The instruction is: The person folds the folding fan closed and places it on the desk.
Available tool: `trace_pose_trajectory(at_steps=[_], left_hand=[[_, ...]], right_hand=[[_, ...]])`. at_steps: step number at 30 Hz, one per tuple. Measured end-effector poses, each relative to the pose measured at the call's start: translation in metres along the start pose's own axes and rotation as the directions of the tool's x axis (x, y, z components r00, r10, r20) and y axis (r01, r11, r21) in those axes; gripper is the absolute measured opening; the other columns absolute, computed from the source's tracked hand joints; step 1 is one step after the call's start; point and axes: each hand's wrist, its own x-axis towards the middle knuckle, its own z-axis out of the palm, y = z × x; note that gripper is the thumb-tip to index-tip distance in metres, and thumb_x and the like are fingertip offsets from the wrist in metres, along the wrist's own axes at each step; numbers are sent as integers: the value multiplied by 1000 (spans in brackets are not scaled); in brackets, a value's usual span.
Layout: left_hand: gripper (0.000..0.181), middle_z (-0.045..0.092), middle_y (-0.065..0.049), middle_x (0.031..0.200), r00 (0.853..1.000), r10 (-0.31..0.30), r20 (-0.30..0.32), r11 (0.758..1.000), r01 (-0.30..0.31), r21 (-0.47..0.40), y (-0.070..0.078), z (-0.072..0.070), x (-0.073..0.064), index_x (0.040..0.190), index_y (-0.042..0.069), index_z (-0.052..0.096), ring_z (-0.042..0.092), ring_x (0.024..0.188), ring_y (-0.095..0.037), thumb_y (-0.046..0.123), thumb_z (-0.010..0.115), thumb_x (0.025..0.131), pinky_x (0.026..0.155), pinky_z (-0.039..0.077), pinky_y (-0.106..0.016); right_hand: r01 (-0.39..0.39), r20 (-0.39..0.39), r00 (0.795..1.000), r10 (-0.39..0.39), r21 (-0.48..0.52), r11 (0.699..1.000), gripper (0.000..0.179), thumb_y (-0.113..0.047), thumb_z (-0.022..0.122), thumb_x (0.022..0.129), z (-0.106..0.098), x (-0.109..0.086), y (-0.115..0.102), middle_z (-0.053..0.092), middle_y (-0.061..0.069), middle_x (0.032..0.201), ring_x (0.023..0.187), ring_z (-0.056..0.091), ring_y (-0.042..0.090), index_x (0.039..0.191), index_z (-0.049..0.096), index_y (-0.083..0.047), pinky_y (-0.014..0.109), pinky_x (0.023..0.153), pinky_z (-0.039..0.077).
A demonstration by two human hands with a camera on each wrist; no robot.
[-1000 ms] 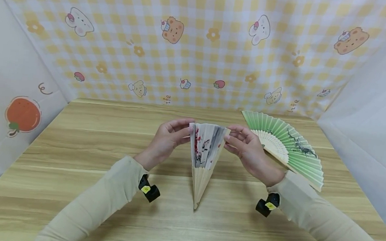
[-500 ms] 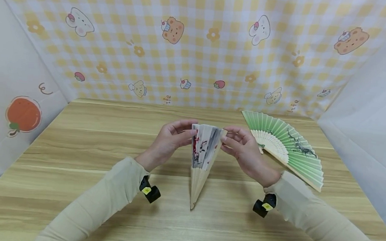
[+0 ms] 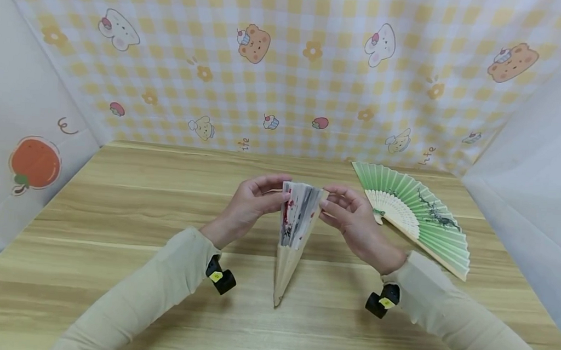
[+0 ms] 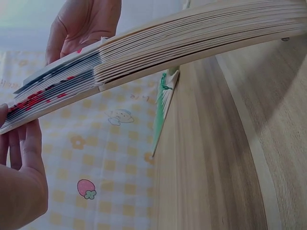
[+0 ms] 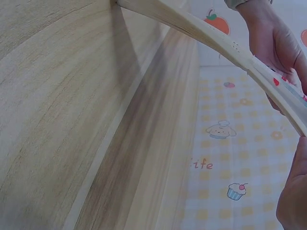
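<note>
While pinched by left hand [image 3: 245,206] and right hand [image 3: 364,232] — clamped thumb-to-fingers on opposite edges of its wide end — held partly folded over the middle of the wooden table [image 3: 108,227]: white-and-grey folding fan [image 3: 299,215] with red blossoms. Points narrow pivot end down and toward the viewer; runs lengthwise away, rising and leaning slightly right. To the right: spread green folding fan [image 3: 421,212], lying on the table.

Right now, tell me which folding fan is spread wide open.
The green folding fan, spread in a broad arc on the wooden table. The white folding fan with red markings, held by the left hand and right hand, is mostly folded.
</note>
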Motion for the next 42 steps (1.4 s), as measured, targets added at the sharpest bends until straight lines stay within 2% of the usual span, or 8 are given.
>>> trace_pose_trajectory(at_steps=[8,16,24,37,42], left_hand=[[40,58,-3,98,1000,-6,2,1000,6,-7,-2,1,1,122,-13,41,57,87,-13,-7,53,83,77,50,-31],[34,59,-4,96,1000,-24,-18,1000,24,-19,-4,2,1,117,-9,49,58,86,-14,-7,54,83,77,50,-32],[36,59,-4,96,999,-38,-23,999,38,-12,-4,4,1,118,-11,47,58,86,-14,-6,54,83,77,50,-32],[34,59,-7,100,999,-51,17,999,51,7,-8,8,2,117,-8,49,58,89,-17,-4,54,84,80,49,-38],[35,59,-5,99,998,-55,23,998,55,22,-8,9,2,118,-9,49,58,89,-16,-3,54,84,79,50,-38]], right_hand=[[-4,8,1000,4,40,999,23,4,52,85,3,-1,1,56,1,91,82,57,12,101,52,-12,26,78,50],[-14,18,1000,13,46,999,24,6,51,85,6,-2,2,55,0,90,83,57,12,99,53,-14,26,78,50],[-7,18,1000,6,53,999,24,5,52,85,6,-2,3,52,1,89,82,56,12,97,55,-14,26,77,50],[-23,34,999,21,54,998,23,5,51,85,6,0,7,50,3,95,86,55,12,102,52,-12,27,80,49],[-25,42,999,23,50,998,24,6,49,85,7,0,6,51,2,95,86,55,12,103,51,-11,26,80,49]])
